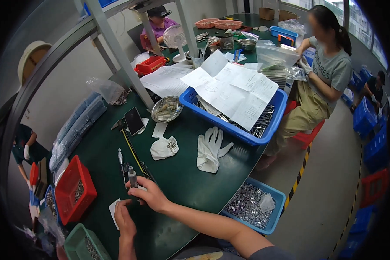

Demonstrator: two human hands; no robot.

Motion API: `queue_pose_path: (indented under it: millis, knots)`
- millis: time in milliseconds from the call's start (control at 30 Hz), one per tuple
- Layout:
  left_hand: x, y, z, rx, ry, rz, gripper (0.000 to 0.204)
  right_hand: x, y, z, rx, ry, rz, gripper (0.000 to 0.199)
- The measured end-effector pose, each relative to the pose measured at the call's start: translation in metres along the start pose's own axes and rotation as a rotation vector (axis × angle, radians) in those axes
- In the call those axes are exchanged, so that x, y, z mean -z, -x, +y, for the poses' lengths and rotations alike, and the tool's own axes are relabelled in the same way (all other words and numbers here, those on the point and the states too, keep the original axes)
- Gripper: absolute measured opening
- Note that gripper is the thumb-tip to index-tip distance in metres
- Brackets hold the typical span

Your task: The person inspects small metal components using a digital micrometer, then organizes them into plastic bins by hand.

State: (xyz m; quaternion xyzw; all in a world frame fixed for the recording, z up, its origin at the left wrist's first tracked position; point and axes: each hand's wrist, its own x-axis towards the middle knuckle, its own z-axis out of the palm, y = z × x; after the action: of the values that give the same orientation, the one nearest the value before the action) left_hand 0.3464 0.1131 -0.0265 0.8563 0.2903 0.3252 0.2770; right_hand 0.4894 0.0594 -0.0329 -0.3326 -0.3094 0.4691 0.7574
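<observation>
Apparently mid-measurement, the right hand [149, 194] gripped a small metal cylinder [132, 177] in closed fingers against the caliper [132, 157] on the counter [190, 182]; the left hand [125, 220] pinched a paper slip [114, 212]. Many parts waited in the blue bin [276, 216].

Open green table [190, 182] ahead of the hands, white gloves [209, 149] and crumpled cloth [164, 147] beyond, red bin [75, 189] at left

I sit at a long dark green worktable [190, 182] under a slanted grey metal frame [117, 47]. Beyond it runs a plain pale wall [69, 82]. The smooth grey floor [329, 195] carries a yellow-and-black striped line [300, 173], and daylight enters through windows [355, 13] at the far right.
</observation>
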Motion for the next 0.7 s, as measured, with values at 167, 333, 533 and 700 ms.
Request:
queue_pose_path:
  millis: [167,333,533,700]
  knots:
    - [0.029,0.102,0.007,0.167,-0.483,0.062,0.030,-0.006,0.005,0.011,-0.289,0.329,0.007,0.040]
    - [0.027,0.114,-0.001,0.259,-0.601,0.162,0.031,-0.016,0.008,0.026,-0.414,0.358,-0.118,0.033]
    - [0.028,0.127,-0.001,0.255,-0.543,0.267,0.031,-0.020,0.015,0.045,-0.203,0.852,-0.132,0.031]
    - [0.022,0.127,-0.001,0.212,-0.474,0.326,0.030,-0.025,0.012,0.035,-0.045,1.411,-0.071,0.039]
